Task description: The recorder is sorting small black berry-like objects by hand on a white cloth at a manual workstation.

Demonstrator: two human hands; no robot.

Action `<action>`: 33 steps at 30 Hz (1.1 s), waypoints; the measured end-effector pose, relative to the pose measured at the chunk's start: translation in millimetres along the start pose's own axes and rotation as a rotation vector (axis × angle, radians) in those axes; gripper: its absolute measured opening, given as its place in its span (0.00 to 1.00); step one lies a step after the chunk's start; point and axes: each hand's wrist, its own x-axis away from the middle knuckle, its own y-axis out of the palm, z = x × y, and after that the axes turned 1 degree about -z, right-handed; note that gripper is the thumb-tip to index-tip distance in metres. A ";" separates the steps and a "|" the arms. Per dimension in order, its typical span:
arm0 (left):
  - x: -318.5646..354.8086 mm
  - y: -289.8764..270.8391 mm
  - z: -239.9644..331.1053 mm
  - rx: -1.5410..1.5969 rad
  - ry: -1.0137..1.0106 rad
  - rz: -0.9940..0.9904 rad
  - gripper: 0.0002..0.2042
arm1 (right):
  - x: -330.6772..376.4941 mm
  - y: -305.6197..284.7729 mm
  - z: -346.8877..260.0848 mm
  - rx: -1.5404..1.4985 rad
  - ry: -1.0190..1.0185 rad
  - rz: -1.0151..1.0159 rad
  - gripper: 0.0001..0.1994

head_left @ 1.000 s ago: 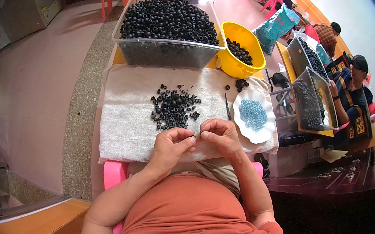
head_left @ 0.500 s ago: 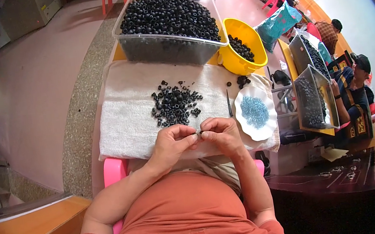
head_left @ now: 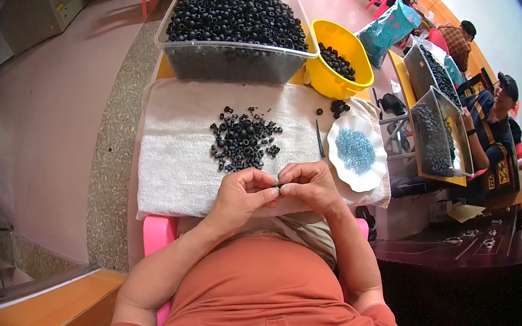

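My left hand (head_left: 243,196) and my right hand (head_left: 309,186) meet over the near edge of a white towel (head_left: 173,148). Thumbs and forefingers of both are pinched around one small black part (head_left: 279,187), mostly hidden by the fingertips. Just beyond them lies a loose pile of small black ring-like parts (head_left: 243,140). Right of the pile a thin dark pointed tool, perhaps tweezers (head_left: 320,139), rests on the towel. Beside it sits a white scalloped dish (head_left: 369,182) of tiny clear bluish pieces (head_left: 355,149). A few black parts (head_left: 339,108) lie above the dish.
At the towel's far side stands a big clear bin (head_left: 227,58) heaped with black parts. Next to it is a yellow bucket (head_left: 340,37) with more. To the right, a person (head_left: 490,126) sits by other clear bins (head_left: 433,140). Pink chairs and more people are farther back.
Both hands stay pinched together, their fingertips closing more tightly over the black part. The whole view has shifted slightly; the pile and dish look the same.
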 end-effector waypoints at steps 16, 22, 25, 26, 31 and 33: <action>-0.1 -0.5 1.1 0.150 -0.046 0.024 0.06 | 1.4 -1.7 3.3 0.240 -0.127 -0.021 0.06; -0.9 -1.0 1.2 0.153 -0.066 0.012 0.06 | 0.7 -1.5 3.8 0.145 -0.067 -0.012 0.05; -1.6 -1.3 2.9 0.152 -0.079 0.007 0.06 | -0.1 -0.7 4.3 0.104 -0.040 0.002 0.05; -2.0 -1.9 3.0 0.153 -0.078 0.007 0.06 | -0.8 0.2 3.0 0.107 -0.044 0.002 0.05; -1.4 -2.1 3.4 0.164 -0.085 0.014 0.07 | -0.7 -1.4 6.1 0.155 -0.081 -0.005 0.04; -0.7 -1.6 3.2 0.182 -0.083 0.015 0.07 | -0.1 -0.2 6.1 0.178 -0.099 0.022 0.09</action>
